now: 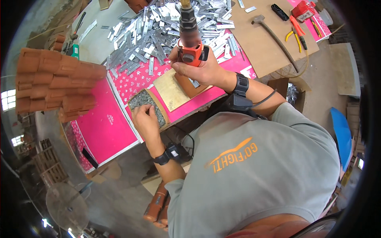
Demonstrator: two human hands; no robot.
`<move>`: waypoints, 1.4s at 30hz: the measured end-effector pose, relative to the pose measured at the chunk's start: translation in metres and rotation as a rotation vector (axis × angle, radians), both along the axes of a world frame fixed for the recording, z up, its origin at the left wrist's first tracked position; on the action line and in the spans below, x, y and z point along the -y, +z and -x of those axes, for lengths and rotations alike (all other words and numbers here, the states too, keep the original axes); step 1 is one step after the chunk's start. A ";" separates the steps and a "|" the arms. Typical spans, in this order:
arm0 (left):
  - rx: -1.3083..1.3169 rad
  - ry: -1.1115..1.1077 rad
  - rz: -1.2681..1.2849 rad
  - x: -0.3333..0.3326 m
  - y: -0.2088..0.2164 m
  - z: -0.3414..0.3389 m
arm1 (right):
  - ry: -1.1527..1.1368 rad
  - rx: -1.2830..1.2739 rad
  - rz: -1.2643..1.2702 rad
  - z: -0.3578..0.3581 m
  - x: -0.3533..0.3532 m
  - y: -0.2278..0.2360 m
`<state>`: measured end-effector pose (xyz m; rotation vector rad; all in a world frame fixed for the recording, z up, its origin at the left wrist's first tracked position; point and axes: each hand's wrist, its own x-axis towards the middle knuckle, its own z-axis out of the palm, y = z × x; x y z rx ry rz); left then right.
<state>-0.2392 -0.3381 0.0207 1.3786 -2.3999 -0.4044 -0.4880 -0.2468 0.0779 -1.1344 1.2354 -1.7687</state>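
Observation:
My right hand is wrapped round the red body of a power screwdriver, which stands upright with its black fitting and brass end uppermost. Under that hand a brown block rests on a pale wooden board, and a bit of metal strip shows on the block. The tool's lower end is hidden by the hand. My left hand is over an open box of screws, thumb and fingers drawn together at the screws. Whatever may be between those fingertips is too small to make out.
Loose metal strips lie heaped at the back of the pink table. Stacked brown tile-shaped pieces rise at the left. A hammer, yellow-handled pliers and a red bottle lie at the right.

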 end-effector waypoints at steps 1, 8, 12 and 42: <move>-0.032 0.012 -0.035 0.000 0.000 0.000 | -0.002 0.007 0.002 0.000 0.000 0.000; -0.191 0.163 -0.051 0.001 -0.008 -0.006 | -0.039 -0.047 0.065 -0.002 0.000 0.001; -0.493 0.216 -0.244 0.000 -0.012 -0.008 | -0.040 -0.032 0.032 -0.001 -0.001 0.003; -0.987 -0.233 -0.849 -0.067 0.003 0.078 | 0.007 0.185 0.132 -0.008 -0.001 0.063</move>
